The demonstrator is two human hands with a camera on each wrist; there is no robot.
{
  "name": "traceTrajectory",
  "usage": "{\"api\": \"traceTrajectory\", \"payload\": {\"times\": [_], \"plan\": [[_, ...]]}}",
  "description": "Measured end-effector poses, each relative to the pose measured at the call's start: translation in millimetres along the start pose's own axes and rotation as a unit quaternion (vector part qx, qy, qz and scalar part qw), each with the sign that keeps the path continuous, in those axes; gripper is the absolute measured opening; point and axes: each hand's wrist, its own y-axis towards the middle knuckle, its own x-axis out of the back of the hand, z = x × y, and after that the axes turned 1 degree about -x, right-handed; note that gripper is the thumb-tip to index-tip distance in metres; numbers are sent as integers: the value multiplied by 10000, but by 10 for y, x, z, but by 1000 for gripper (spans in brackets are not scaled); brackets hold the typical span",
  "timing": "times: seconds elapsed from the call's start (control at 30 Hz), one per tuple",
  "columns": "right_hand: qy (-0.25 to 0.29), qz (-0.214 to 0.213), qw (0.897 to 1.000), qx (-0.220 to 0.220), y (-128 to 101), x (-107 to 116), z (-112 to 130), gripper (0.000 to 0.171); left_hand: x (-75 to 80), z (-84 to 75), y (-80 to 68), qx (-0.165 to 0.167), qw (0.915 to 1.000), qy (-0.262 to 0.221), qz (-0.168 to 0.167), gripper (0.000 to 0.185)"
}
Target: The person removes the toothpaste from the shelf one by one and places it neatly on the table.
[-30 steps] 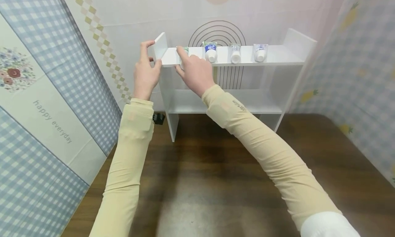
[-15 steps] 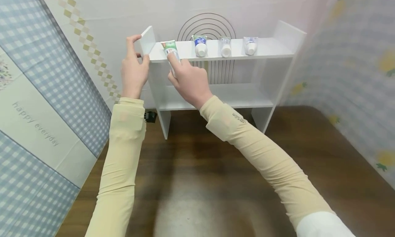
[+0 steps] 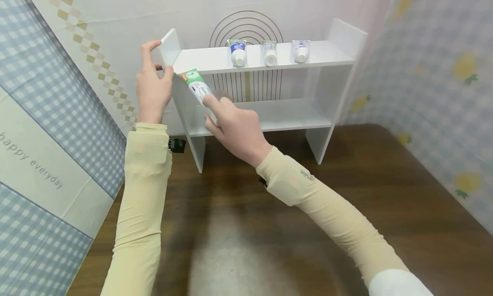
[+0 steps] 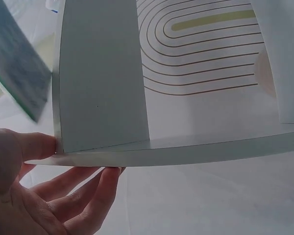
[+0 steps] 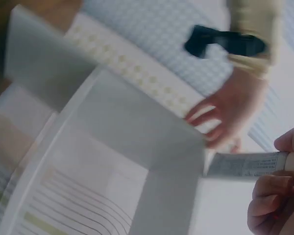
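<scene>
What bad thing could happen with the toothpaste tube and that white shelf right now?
The right hand holds the green tube by its lower end only, so it might slip and drop onto the brown table. The tube is close to the white shelf edge and could bump it. A bump might shake the three small tubes standing on top, though the left hand grips the shelf's side.

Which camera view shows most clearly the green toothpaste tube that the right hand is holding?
The head view: the tube shows nearly whole, held by the right hand in front of the shelf. The right wrist view shows only part of it, grey and blurred. The left wrist view catches a blurred green edge.
</scene>
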Motion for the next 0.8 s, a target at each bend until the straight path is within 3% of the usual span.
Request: {"api": "traceTrajectory", "payload": {"times": [0.17,0.43,0.6,0.8], "plan": [[709,75,9972,-219,-228,173,39,15,-6,0,-26,31,10000,-67,10,52],[396,1127,9928,-71,-623,102,45,10,-23,-13,-68,60,10000,33,-30,51],[226,2058,9780,-271,-837,-70,17,17,-41,-39,-74,109,9999,92,-18,51],[48,3160,9476,-462,-1084,-297,-24,10,-57,-58,-93,146,9998,135,-20,52]]}}
